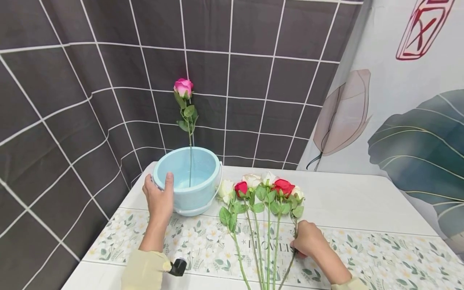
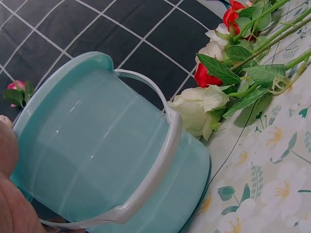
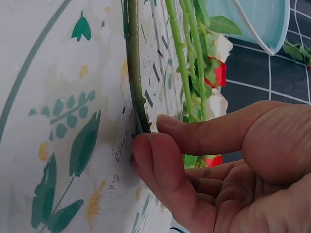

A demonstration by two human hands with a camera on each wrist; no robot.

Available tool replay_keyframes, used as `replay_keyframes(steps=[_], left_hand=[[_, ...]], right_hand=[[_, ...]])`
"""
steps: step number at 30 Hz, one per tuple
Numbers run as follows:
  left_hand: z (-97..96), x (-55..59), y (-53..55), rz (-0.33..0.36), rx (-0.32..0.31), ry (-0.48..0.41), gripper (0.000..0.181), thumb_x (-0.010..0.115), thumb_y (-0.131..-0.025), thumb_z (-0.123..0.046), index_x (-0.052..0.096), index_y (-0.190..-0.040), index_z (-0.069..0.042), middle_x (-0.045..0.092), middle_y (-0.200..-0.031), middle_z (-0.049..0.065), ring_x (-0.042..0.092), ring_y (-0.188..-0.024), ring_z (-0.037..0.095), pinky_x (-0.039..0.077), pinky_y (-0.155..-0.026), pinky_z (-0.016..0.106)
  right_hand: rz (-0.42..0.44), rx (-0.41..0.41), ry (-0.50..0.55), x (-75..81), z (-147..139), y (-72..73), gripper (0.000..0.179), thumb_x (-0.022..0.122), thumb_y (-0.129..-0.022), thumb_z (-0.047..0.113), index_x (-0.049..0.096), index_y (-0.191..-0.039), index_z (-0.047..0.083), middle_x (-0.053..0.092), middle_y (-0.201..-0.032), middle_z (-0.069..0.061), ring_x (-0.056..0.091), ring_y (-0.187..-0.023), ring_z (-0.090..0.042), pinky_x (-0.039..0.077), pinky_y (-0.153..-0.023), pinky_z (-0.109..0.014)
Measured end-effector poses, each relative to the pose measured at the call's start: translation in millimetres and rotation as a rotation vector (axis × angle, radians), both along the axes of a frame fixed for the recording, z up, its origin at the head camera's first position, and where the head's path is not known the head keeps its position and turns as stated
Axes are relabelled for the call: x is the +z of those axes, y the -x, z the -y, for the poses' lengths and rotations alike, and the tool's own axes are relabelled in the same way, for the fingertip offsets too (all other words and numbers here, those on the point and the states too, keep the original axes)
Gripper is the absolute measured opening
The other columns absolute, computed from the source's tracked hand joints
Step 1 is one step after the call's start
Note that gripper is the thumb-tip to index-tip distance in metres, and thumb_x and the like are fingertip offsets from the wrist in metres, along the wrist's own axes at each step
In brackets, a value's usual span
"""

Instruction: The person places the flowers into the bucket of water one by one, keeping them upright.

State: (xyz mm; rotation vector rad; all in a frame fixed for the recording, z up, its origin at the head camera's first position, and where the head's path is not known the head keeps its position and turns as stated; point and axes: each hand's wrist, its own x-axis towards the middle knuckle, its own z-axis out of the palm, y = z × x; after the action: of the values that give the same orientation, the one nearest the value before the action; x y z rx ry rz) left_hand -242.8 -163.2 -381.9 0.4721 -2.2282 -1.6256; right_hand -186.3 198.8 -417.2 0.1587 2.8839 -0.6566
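Note:
A light blue bucket [image 1: 197,198] with a white handle stands at the table's back left. My left hand [image 1: 159,201] grips its left rim, thumb up at the rim and fingers round the outer wall. One pink rose [image 1: 183,88] stands upright in the bucket, its stem reaching down inside. Right of the bucket, several red and white artificial roses lie on the table, including a red rose [image 1: 283,187]. My right hand [image 1: 312,241] pinches the rightmost stem [image 3: 136,63] between thumb and fingers, low over the tabletop. That stem leads up to a white rose [image 1: 298,193].
A white table cover [image 1: 348,193] with a printed flower band lies under everything. Dark tiled cloth [image 1: 253,80] hangs close behind the bucket and along the left. A pale curtain with leaf prints [image 1: 420,145] hangs at the right.

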Motion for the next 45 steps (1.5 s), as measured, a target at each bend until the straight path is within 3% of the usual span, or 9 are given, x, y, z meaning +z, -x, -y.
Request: replay_keyframes(steps=[9,14,22,29,32,36,40,45], left_hand=[[-1.3,1.0,0.0,-0.011,0.001,0.001,0.093,0.037,-0.092,-0.068,-0.005,-0.155,-0.013,0.01,-0.153,0.02,0.017,-0.142,0.044,0.014,-0.115,0.058],[-1.6,1.2,-0.5,-0.008,0.005,0.0,0.093,0.037,-0.092,-0.068,-0.004,-0.155,-0.012,0.011,-0.152,0.02,0.018,-0.141,0.045,0.014,-0.115,0.059],[-1.6,2.2,-0.6,0.0,0.008,0.005,0.093,0.037,-0.092,-0.067,-0.004,-0.155,-0.013,0.011,-0.152,0.02,0.018,-0.141,0.045,0.015,-0.115,0.058],[-1.4,1.3,-0.5,0.001,0.009,0.006,0.094,0.037,-0.092,-0.068,-0.004,-0.155,-0.013,0.012,-0.152,0.021,0.018,-0.141,0.045,0.014,-0.115,0.058],[-1.0,0.5,0.0,0.002,0.008,0.007,0.094,0.037,-0.092,-0.068,-0.005,-0.155,-0.012,0.011,-0.152,0.021,0.018,-0.141,0.045,0.014,-0.115,0.059],[-0.8,0.2,0.6,0.0,0.01,0.012,0.093,0.037,-0.092,-0.067,-0.004,-0.155,-0.012,0.012,-0.152,0.021,0.018,-0.141,0.044,0.015,-0.115,0.058],[-0.8,0.8,0.2,-0.001,0.01,0.014,0.093,0.038,-0.092,-0.067,-0.004,-0.155,-0.012,0.013,-0.151,0.021,0.019,-0.141,0.044,0.015,-0.115,0.058],[-0.8,1.2,-1.1,0.004,0.007,0.013,0.093,0.038,-0.092,-0.067,-0.004,-0.155,-0.012,0.013,-0.151,0.021,0.019,-0.141,0.044,0.015,-0.115,0.058]], right_hand=[[-0.006,0.021,-0.02,-1.8,-1,1.9,0.02,0.077,-0.072,0.001,0.058,-0.076,-0.004,0.053,-0.057,-0.007,0.053,-0.042,-0.014,0.044,-0.044,-0.026],[-0.011,0.011,-0.023,-2.2,1,0.9,0.01,0.067,-0.071,-0.008,0.06,-0.078,-0.01,0.053,-0.053,-0.007,0.052,-0.04,-0.014,0.042,-0.04,-0.023],[-0.049,-0.02,-0.024,-0.5,0,2.6,0.009,0.062,-0.066,-0.011,0.058,-0.074,-0.008,0.053,-0.054,-0.008,0.052,-0.041,-0.015,0.042,-0.037,-0.024],[-0.081,-0.084,0.079,1.6,-5,4.1,0.011,0.058,-0.066,-0.013,0.055,-0.072,-0.004,0.05,-0.056,-0.007,0.047,-0.045,-0.016,0.038,-0.04,-0.025],[-0.095,-0.1,0.113,2.8,-8,4.9,0.014,0.059,-0.071,-0.011,0.058,-0.085,-0.013,0.053,-0.055,-0.005,0.05,-0.045,-0.015,0.041,-0.042,-0.026],[-0.126,-0.119,0.175,4.6,-10,6.4,0.031,0.065,-0.08,-0.006,0.056,-0.107,-0.02,0.06,-0.054,-0.005,0.058,-0.047,-0.015,0.047,-0.047,-0.03],[-0.137,-0.144,0.278,6.1,-14,7.3,0.033,0.066,-0.084,-0.005,0.054,-0.112,-0.02,0.063,-0.063,-0.008,0.061,-0.05,-0.016,0.049,-0.049,-0.031],[-0.144,-0.196,0.418,8.1,-16,7.4,0.035,0.057,-0.087,-0.009,0.049,-0.12,-0.02,0.066,-0.075,-0.014,0.063,-0.053,-0.016,0.053,-0.049,-0.03]])
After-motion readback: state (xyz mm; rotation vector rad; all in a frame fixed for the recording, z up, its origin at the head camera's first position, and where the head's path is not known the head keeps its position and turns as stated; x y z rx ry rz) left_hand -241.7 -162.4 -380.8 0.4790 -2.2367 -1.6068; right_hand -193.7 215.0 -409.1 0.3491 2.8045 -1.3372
